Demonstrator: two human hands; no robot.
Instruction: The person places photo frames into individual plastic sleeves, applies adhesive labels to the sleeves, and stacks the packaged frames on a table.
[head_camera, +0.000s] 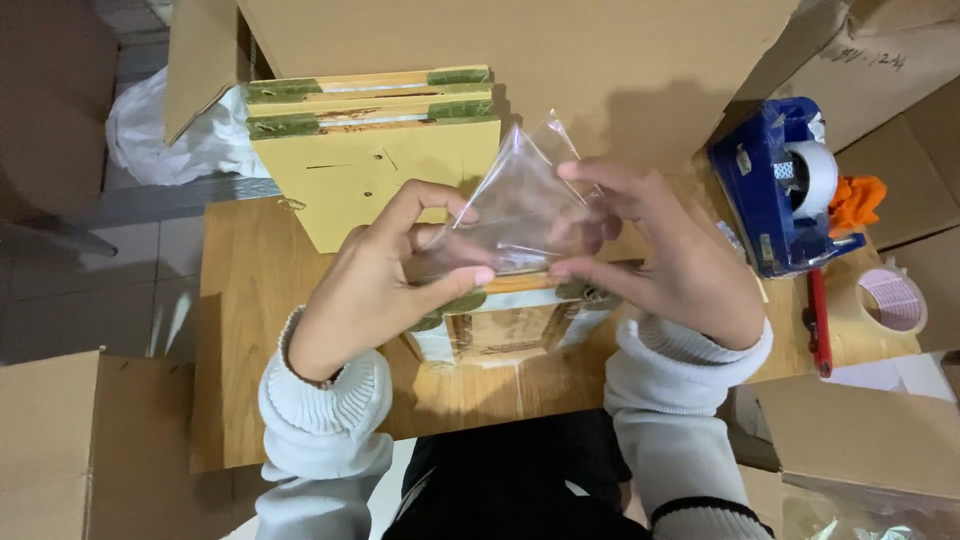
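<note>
So both hands, left (385, 275) and right (665, 265), pinch the clear bag (520, 215); I'd spread its mouth wide over the frame (500, 325) at 6 o'clock.

The bag (520, 205) between the hands is clear and glossy, with pale glints along its creases. Under it the small frame (505, 325) is light wood with green corner pads and a brownish picture. The stacked boards (385, 150) are mustard yellow with green strips at the edges. The table (250, 300) is honey-coloured wood grain. The sleeves (325, 420) are ribbed pale grey-white. The tape dispenser (775, 200) is deep blue with a whitish roll, beside an orange cloth (855, 200) and a red handle (818, 320). The boxes (620, 60) are plain brown cardboard
</note>
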